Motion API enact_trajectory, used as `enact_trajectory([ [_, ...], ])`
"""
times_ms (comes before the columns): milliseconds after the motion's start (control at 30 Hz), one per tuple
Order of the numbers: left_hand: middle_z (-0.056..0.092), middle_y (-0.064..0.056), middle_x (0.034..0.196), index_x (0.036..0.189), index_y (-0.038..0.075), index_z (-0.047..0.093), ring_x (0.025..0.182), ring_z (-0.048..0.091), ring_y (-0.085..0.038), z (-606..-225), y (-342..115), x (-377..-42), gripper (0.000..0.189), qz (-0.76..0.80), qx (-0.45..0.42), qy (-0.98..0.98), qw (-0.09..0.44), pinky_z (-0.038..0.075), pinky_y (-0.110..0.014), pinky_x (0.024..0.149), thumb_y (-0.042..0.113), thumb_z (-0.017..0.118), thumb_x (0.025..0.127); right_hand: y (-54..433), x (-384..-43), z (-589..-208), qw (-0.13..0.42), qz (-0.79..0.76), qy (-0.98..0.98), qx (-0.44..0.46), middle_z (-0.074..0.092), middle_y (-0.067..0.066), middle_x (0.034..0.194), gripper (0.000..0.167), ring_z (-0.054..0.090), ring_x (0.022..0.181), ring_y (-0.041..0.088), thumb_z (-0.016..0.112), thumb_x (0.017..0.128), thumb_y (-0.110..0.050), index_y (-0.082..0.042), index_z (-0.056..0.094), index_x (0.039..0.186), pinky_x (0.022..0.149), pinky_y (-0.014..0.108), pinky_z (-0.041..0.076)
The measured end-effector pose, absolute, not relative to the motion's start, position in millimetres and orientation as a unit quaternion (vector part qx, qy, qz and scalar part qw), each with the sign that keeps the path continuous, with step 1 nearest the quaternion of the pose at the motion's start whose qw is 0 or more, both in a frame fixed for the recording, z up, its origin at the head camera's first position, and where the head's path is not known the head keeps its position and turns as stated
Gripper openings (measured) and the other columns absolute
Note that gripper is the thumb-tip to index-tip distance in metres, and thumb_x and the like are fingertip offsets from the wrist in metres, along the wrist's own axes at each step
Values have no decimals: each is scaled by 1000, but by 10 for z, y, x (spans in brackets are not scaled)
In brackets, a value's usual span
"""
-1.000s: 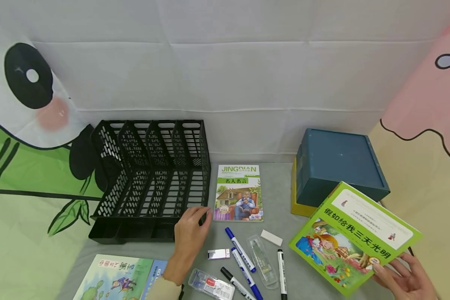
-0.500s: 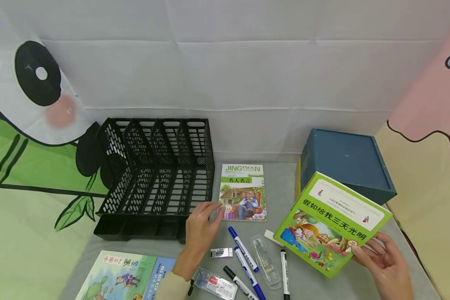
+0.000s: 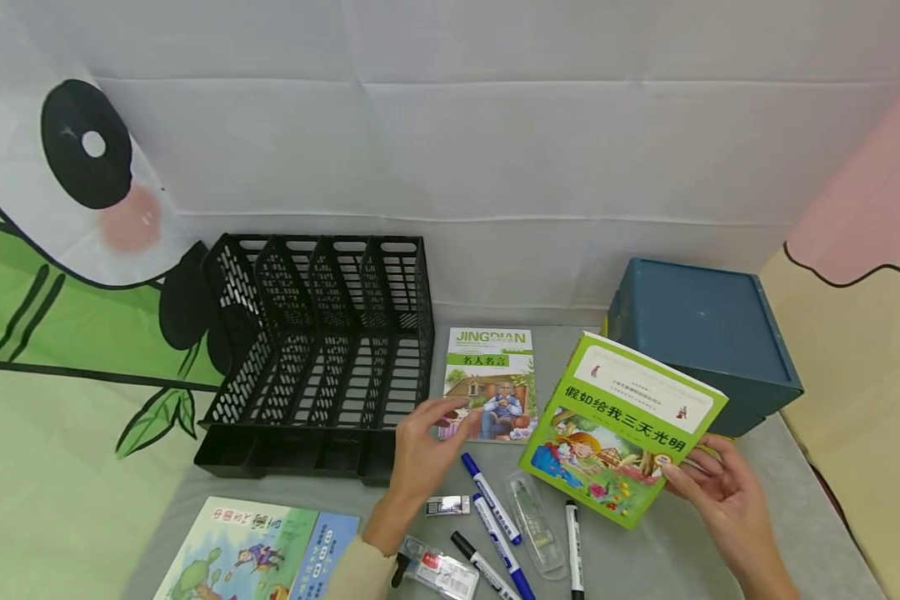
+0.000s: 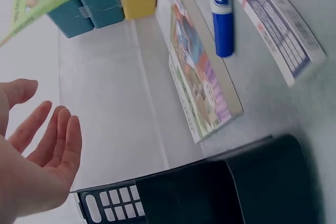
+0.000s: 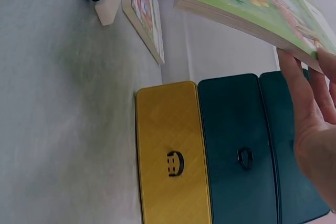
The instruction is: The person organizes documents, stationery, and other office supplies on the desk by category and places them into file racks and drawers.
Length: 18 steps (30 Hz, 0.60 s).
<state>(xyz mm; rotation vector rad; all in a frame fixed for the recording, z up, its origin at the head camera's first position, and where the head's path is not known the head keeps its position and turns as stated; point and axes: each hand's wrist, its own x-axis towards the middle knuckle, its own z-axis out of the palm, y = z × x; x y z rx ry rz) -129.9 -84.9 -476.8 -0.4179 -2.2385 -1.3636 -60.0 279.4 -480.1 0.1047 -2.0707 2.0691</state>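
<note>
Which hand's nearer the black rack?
Left. The left hand is just right of the black rack; the right hand is much farther right, holding the green book.

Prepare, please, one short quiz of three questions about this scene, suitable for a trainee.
1. Which hand holds the green book?
2. True or false: in the head view, the black rack stands to the left of the blue box.
3. How many blue-and-white markers show in the head view: A) one, B) two, C) four?

Key:
1. The right hand.
2. True.
3. B.
</note>
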Motion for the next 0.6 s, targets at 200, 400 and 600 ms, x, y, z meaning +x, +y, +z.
enact_trajectory([
  [200, 73, -5, 104, 112, 10, 79, 84, 66, -30, -4718, -784, -1293, 25, -560, -122, -801, 173, 56, -42, 71, 10, 83, 87, 2683, -772, -4827, 102, 697, -705, 84, 74, -1, 121, 46, 74, 99, 14, 63, 92, 19, 8, 47, 134, 71, 33, 62],
  [400, 72, -1, 110, 119, 14, 75, 92, 66, -24, -4715, -719, -1314, 31, -614, -116, -772, 119, 56, -34, 72, 18, 83, 89, 2592, -919, -4831, 92, 684, -712, 125, 74, -1, 119, 41, 74, 100, 14, 64, 92, 17, 7, 48, 129, 72, 32, 62],
  [600, 71, -1, 121, 129, 13, 70, 107, 65, -21, -4731, -672, -1340, 39, -657, -125, -739, 84, 57, -40, 89, 17, 80, 92, 2484, -1028, -4822, 83, 711, -679, 162, 74, 4, 119, 39, 74, 102, 15, 60, 92, 22, 10, 47, 127, 74, 31, 62],
])
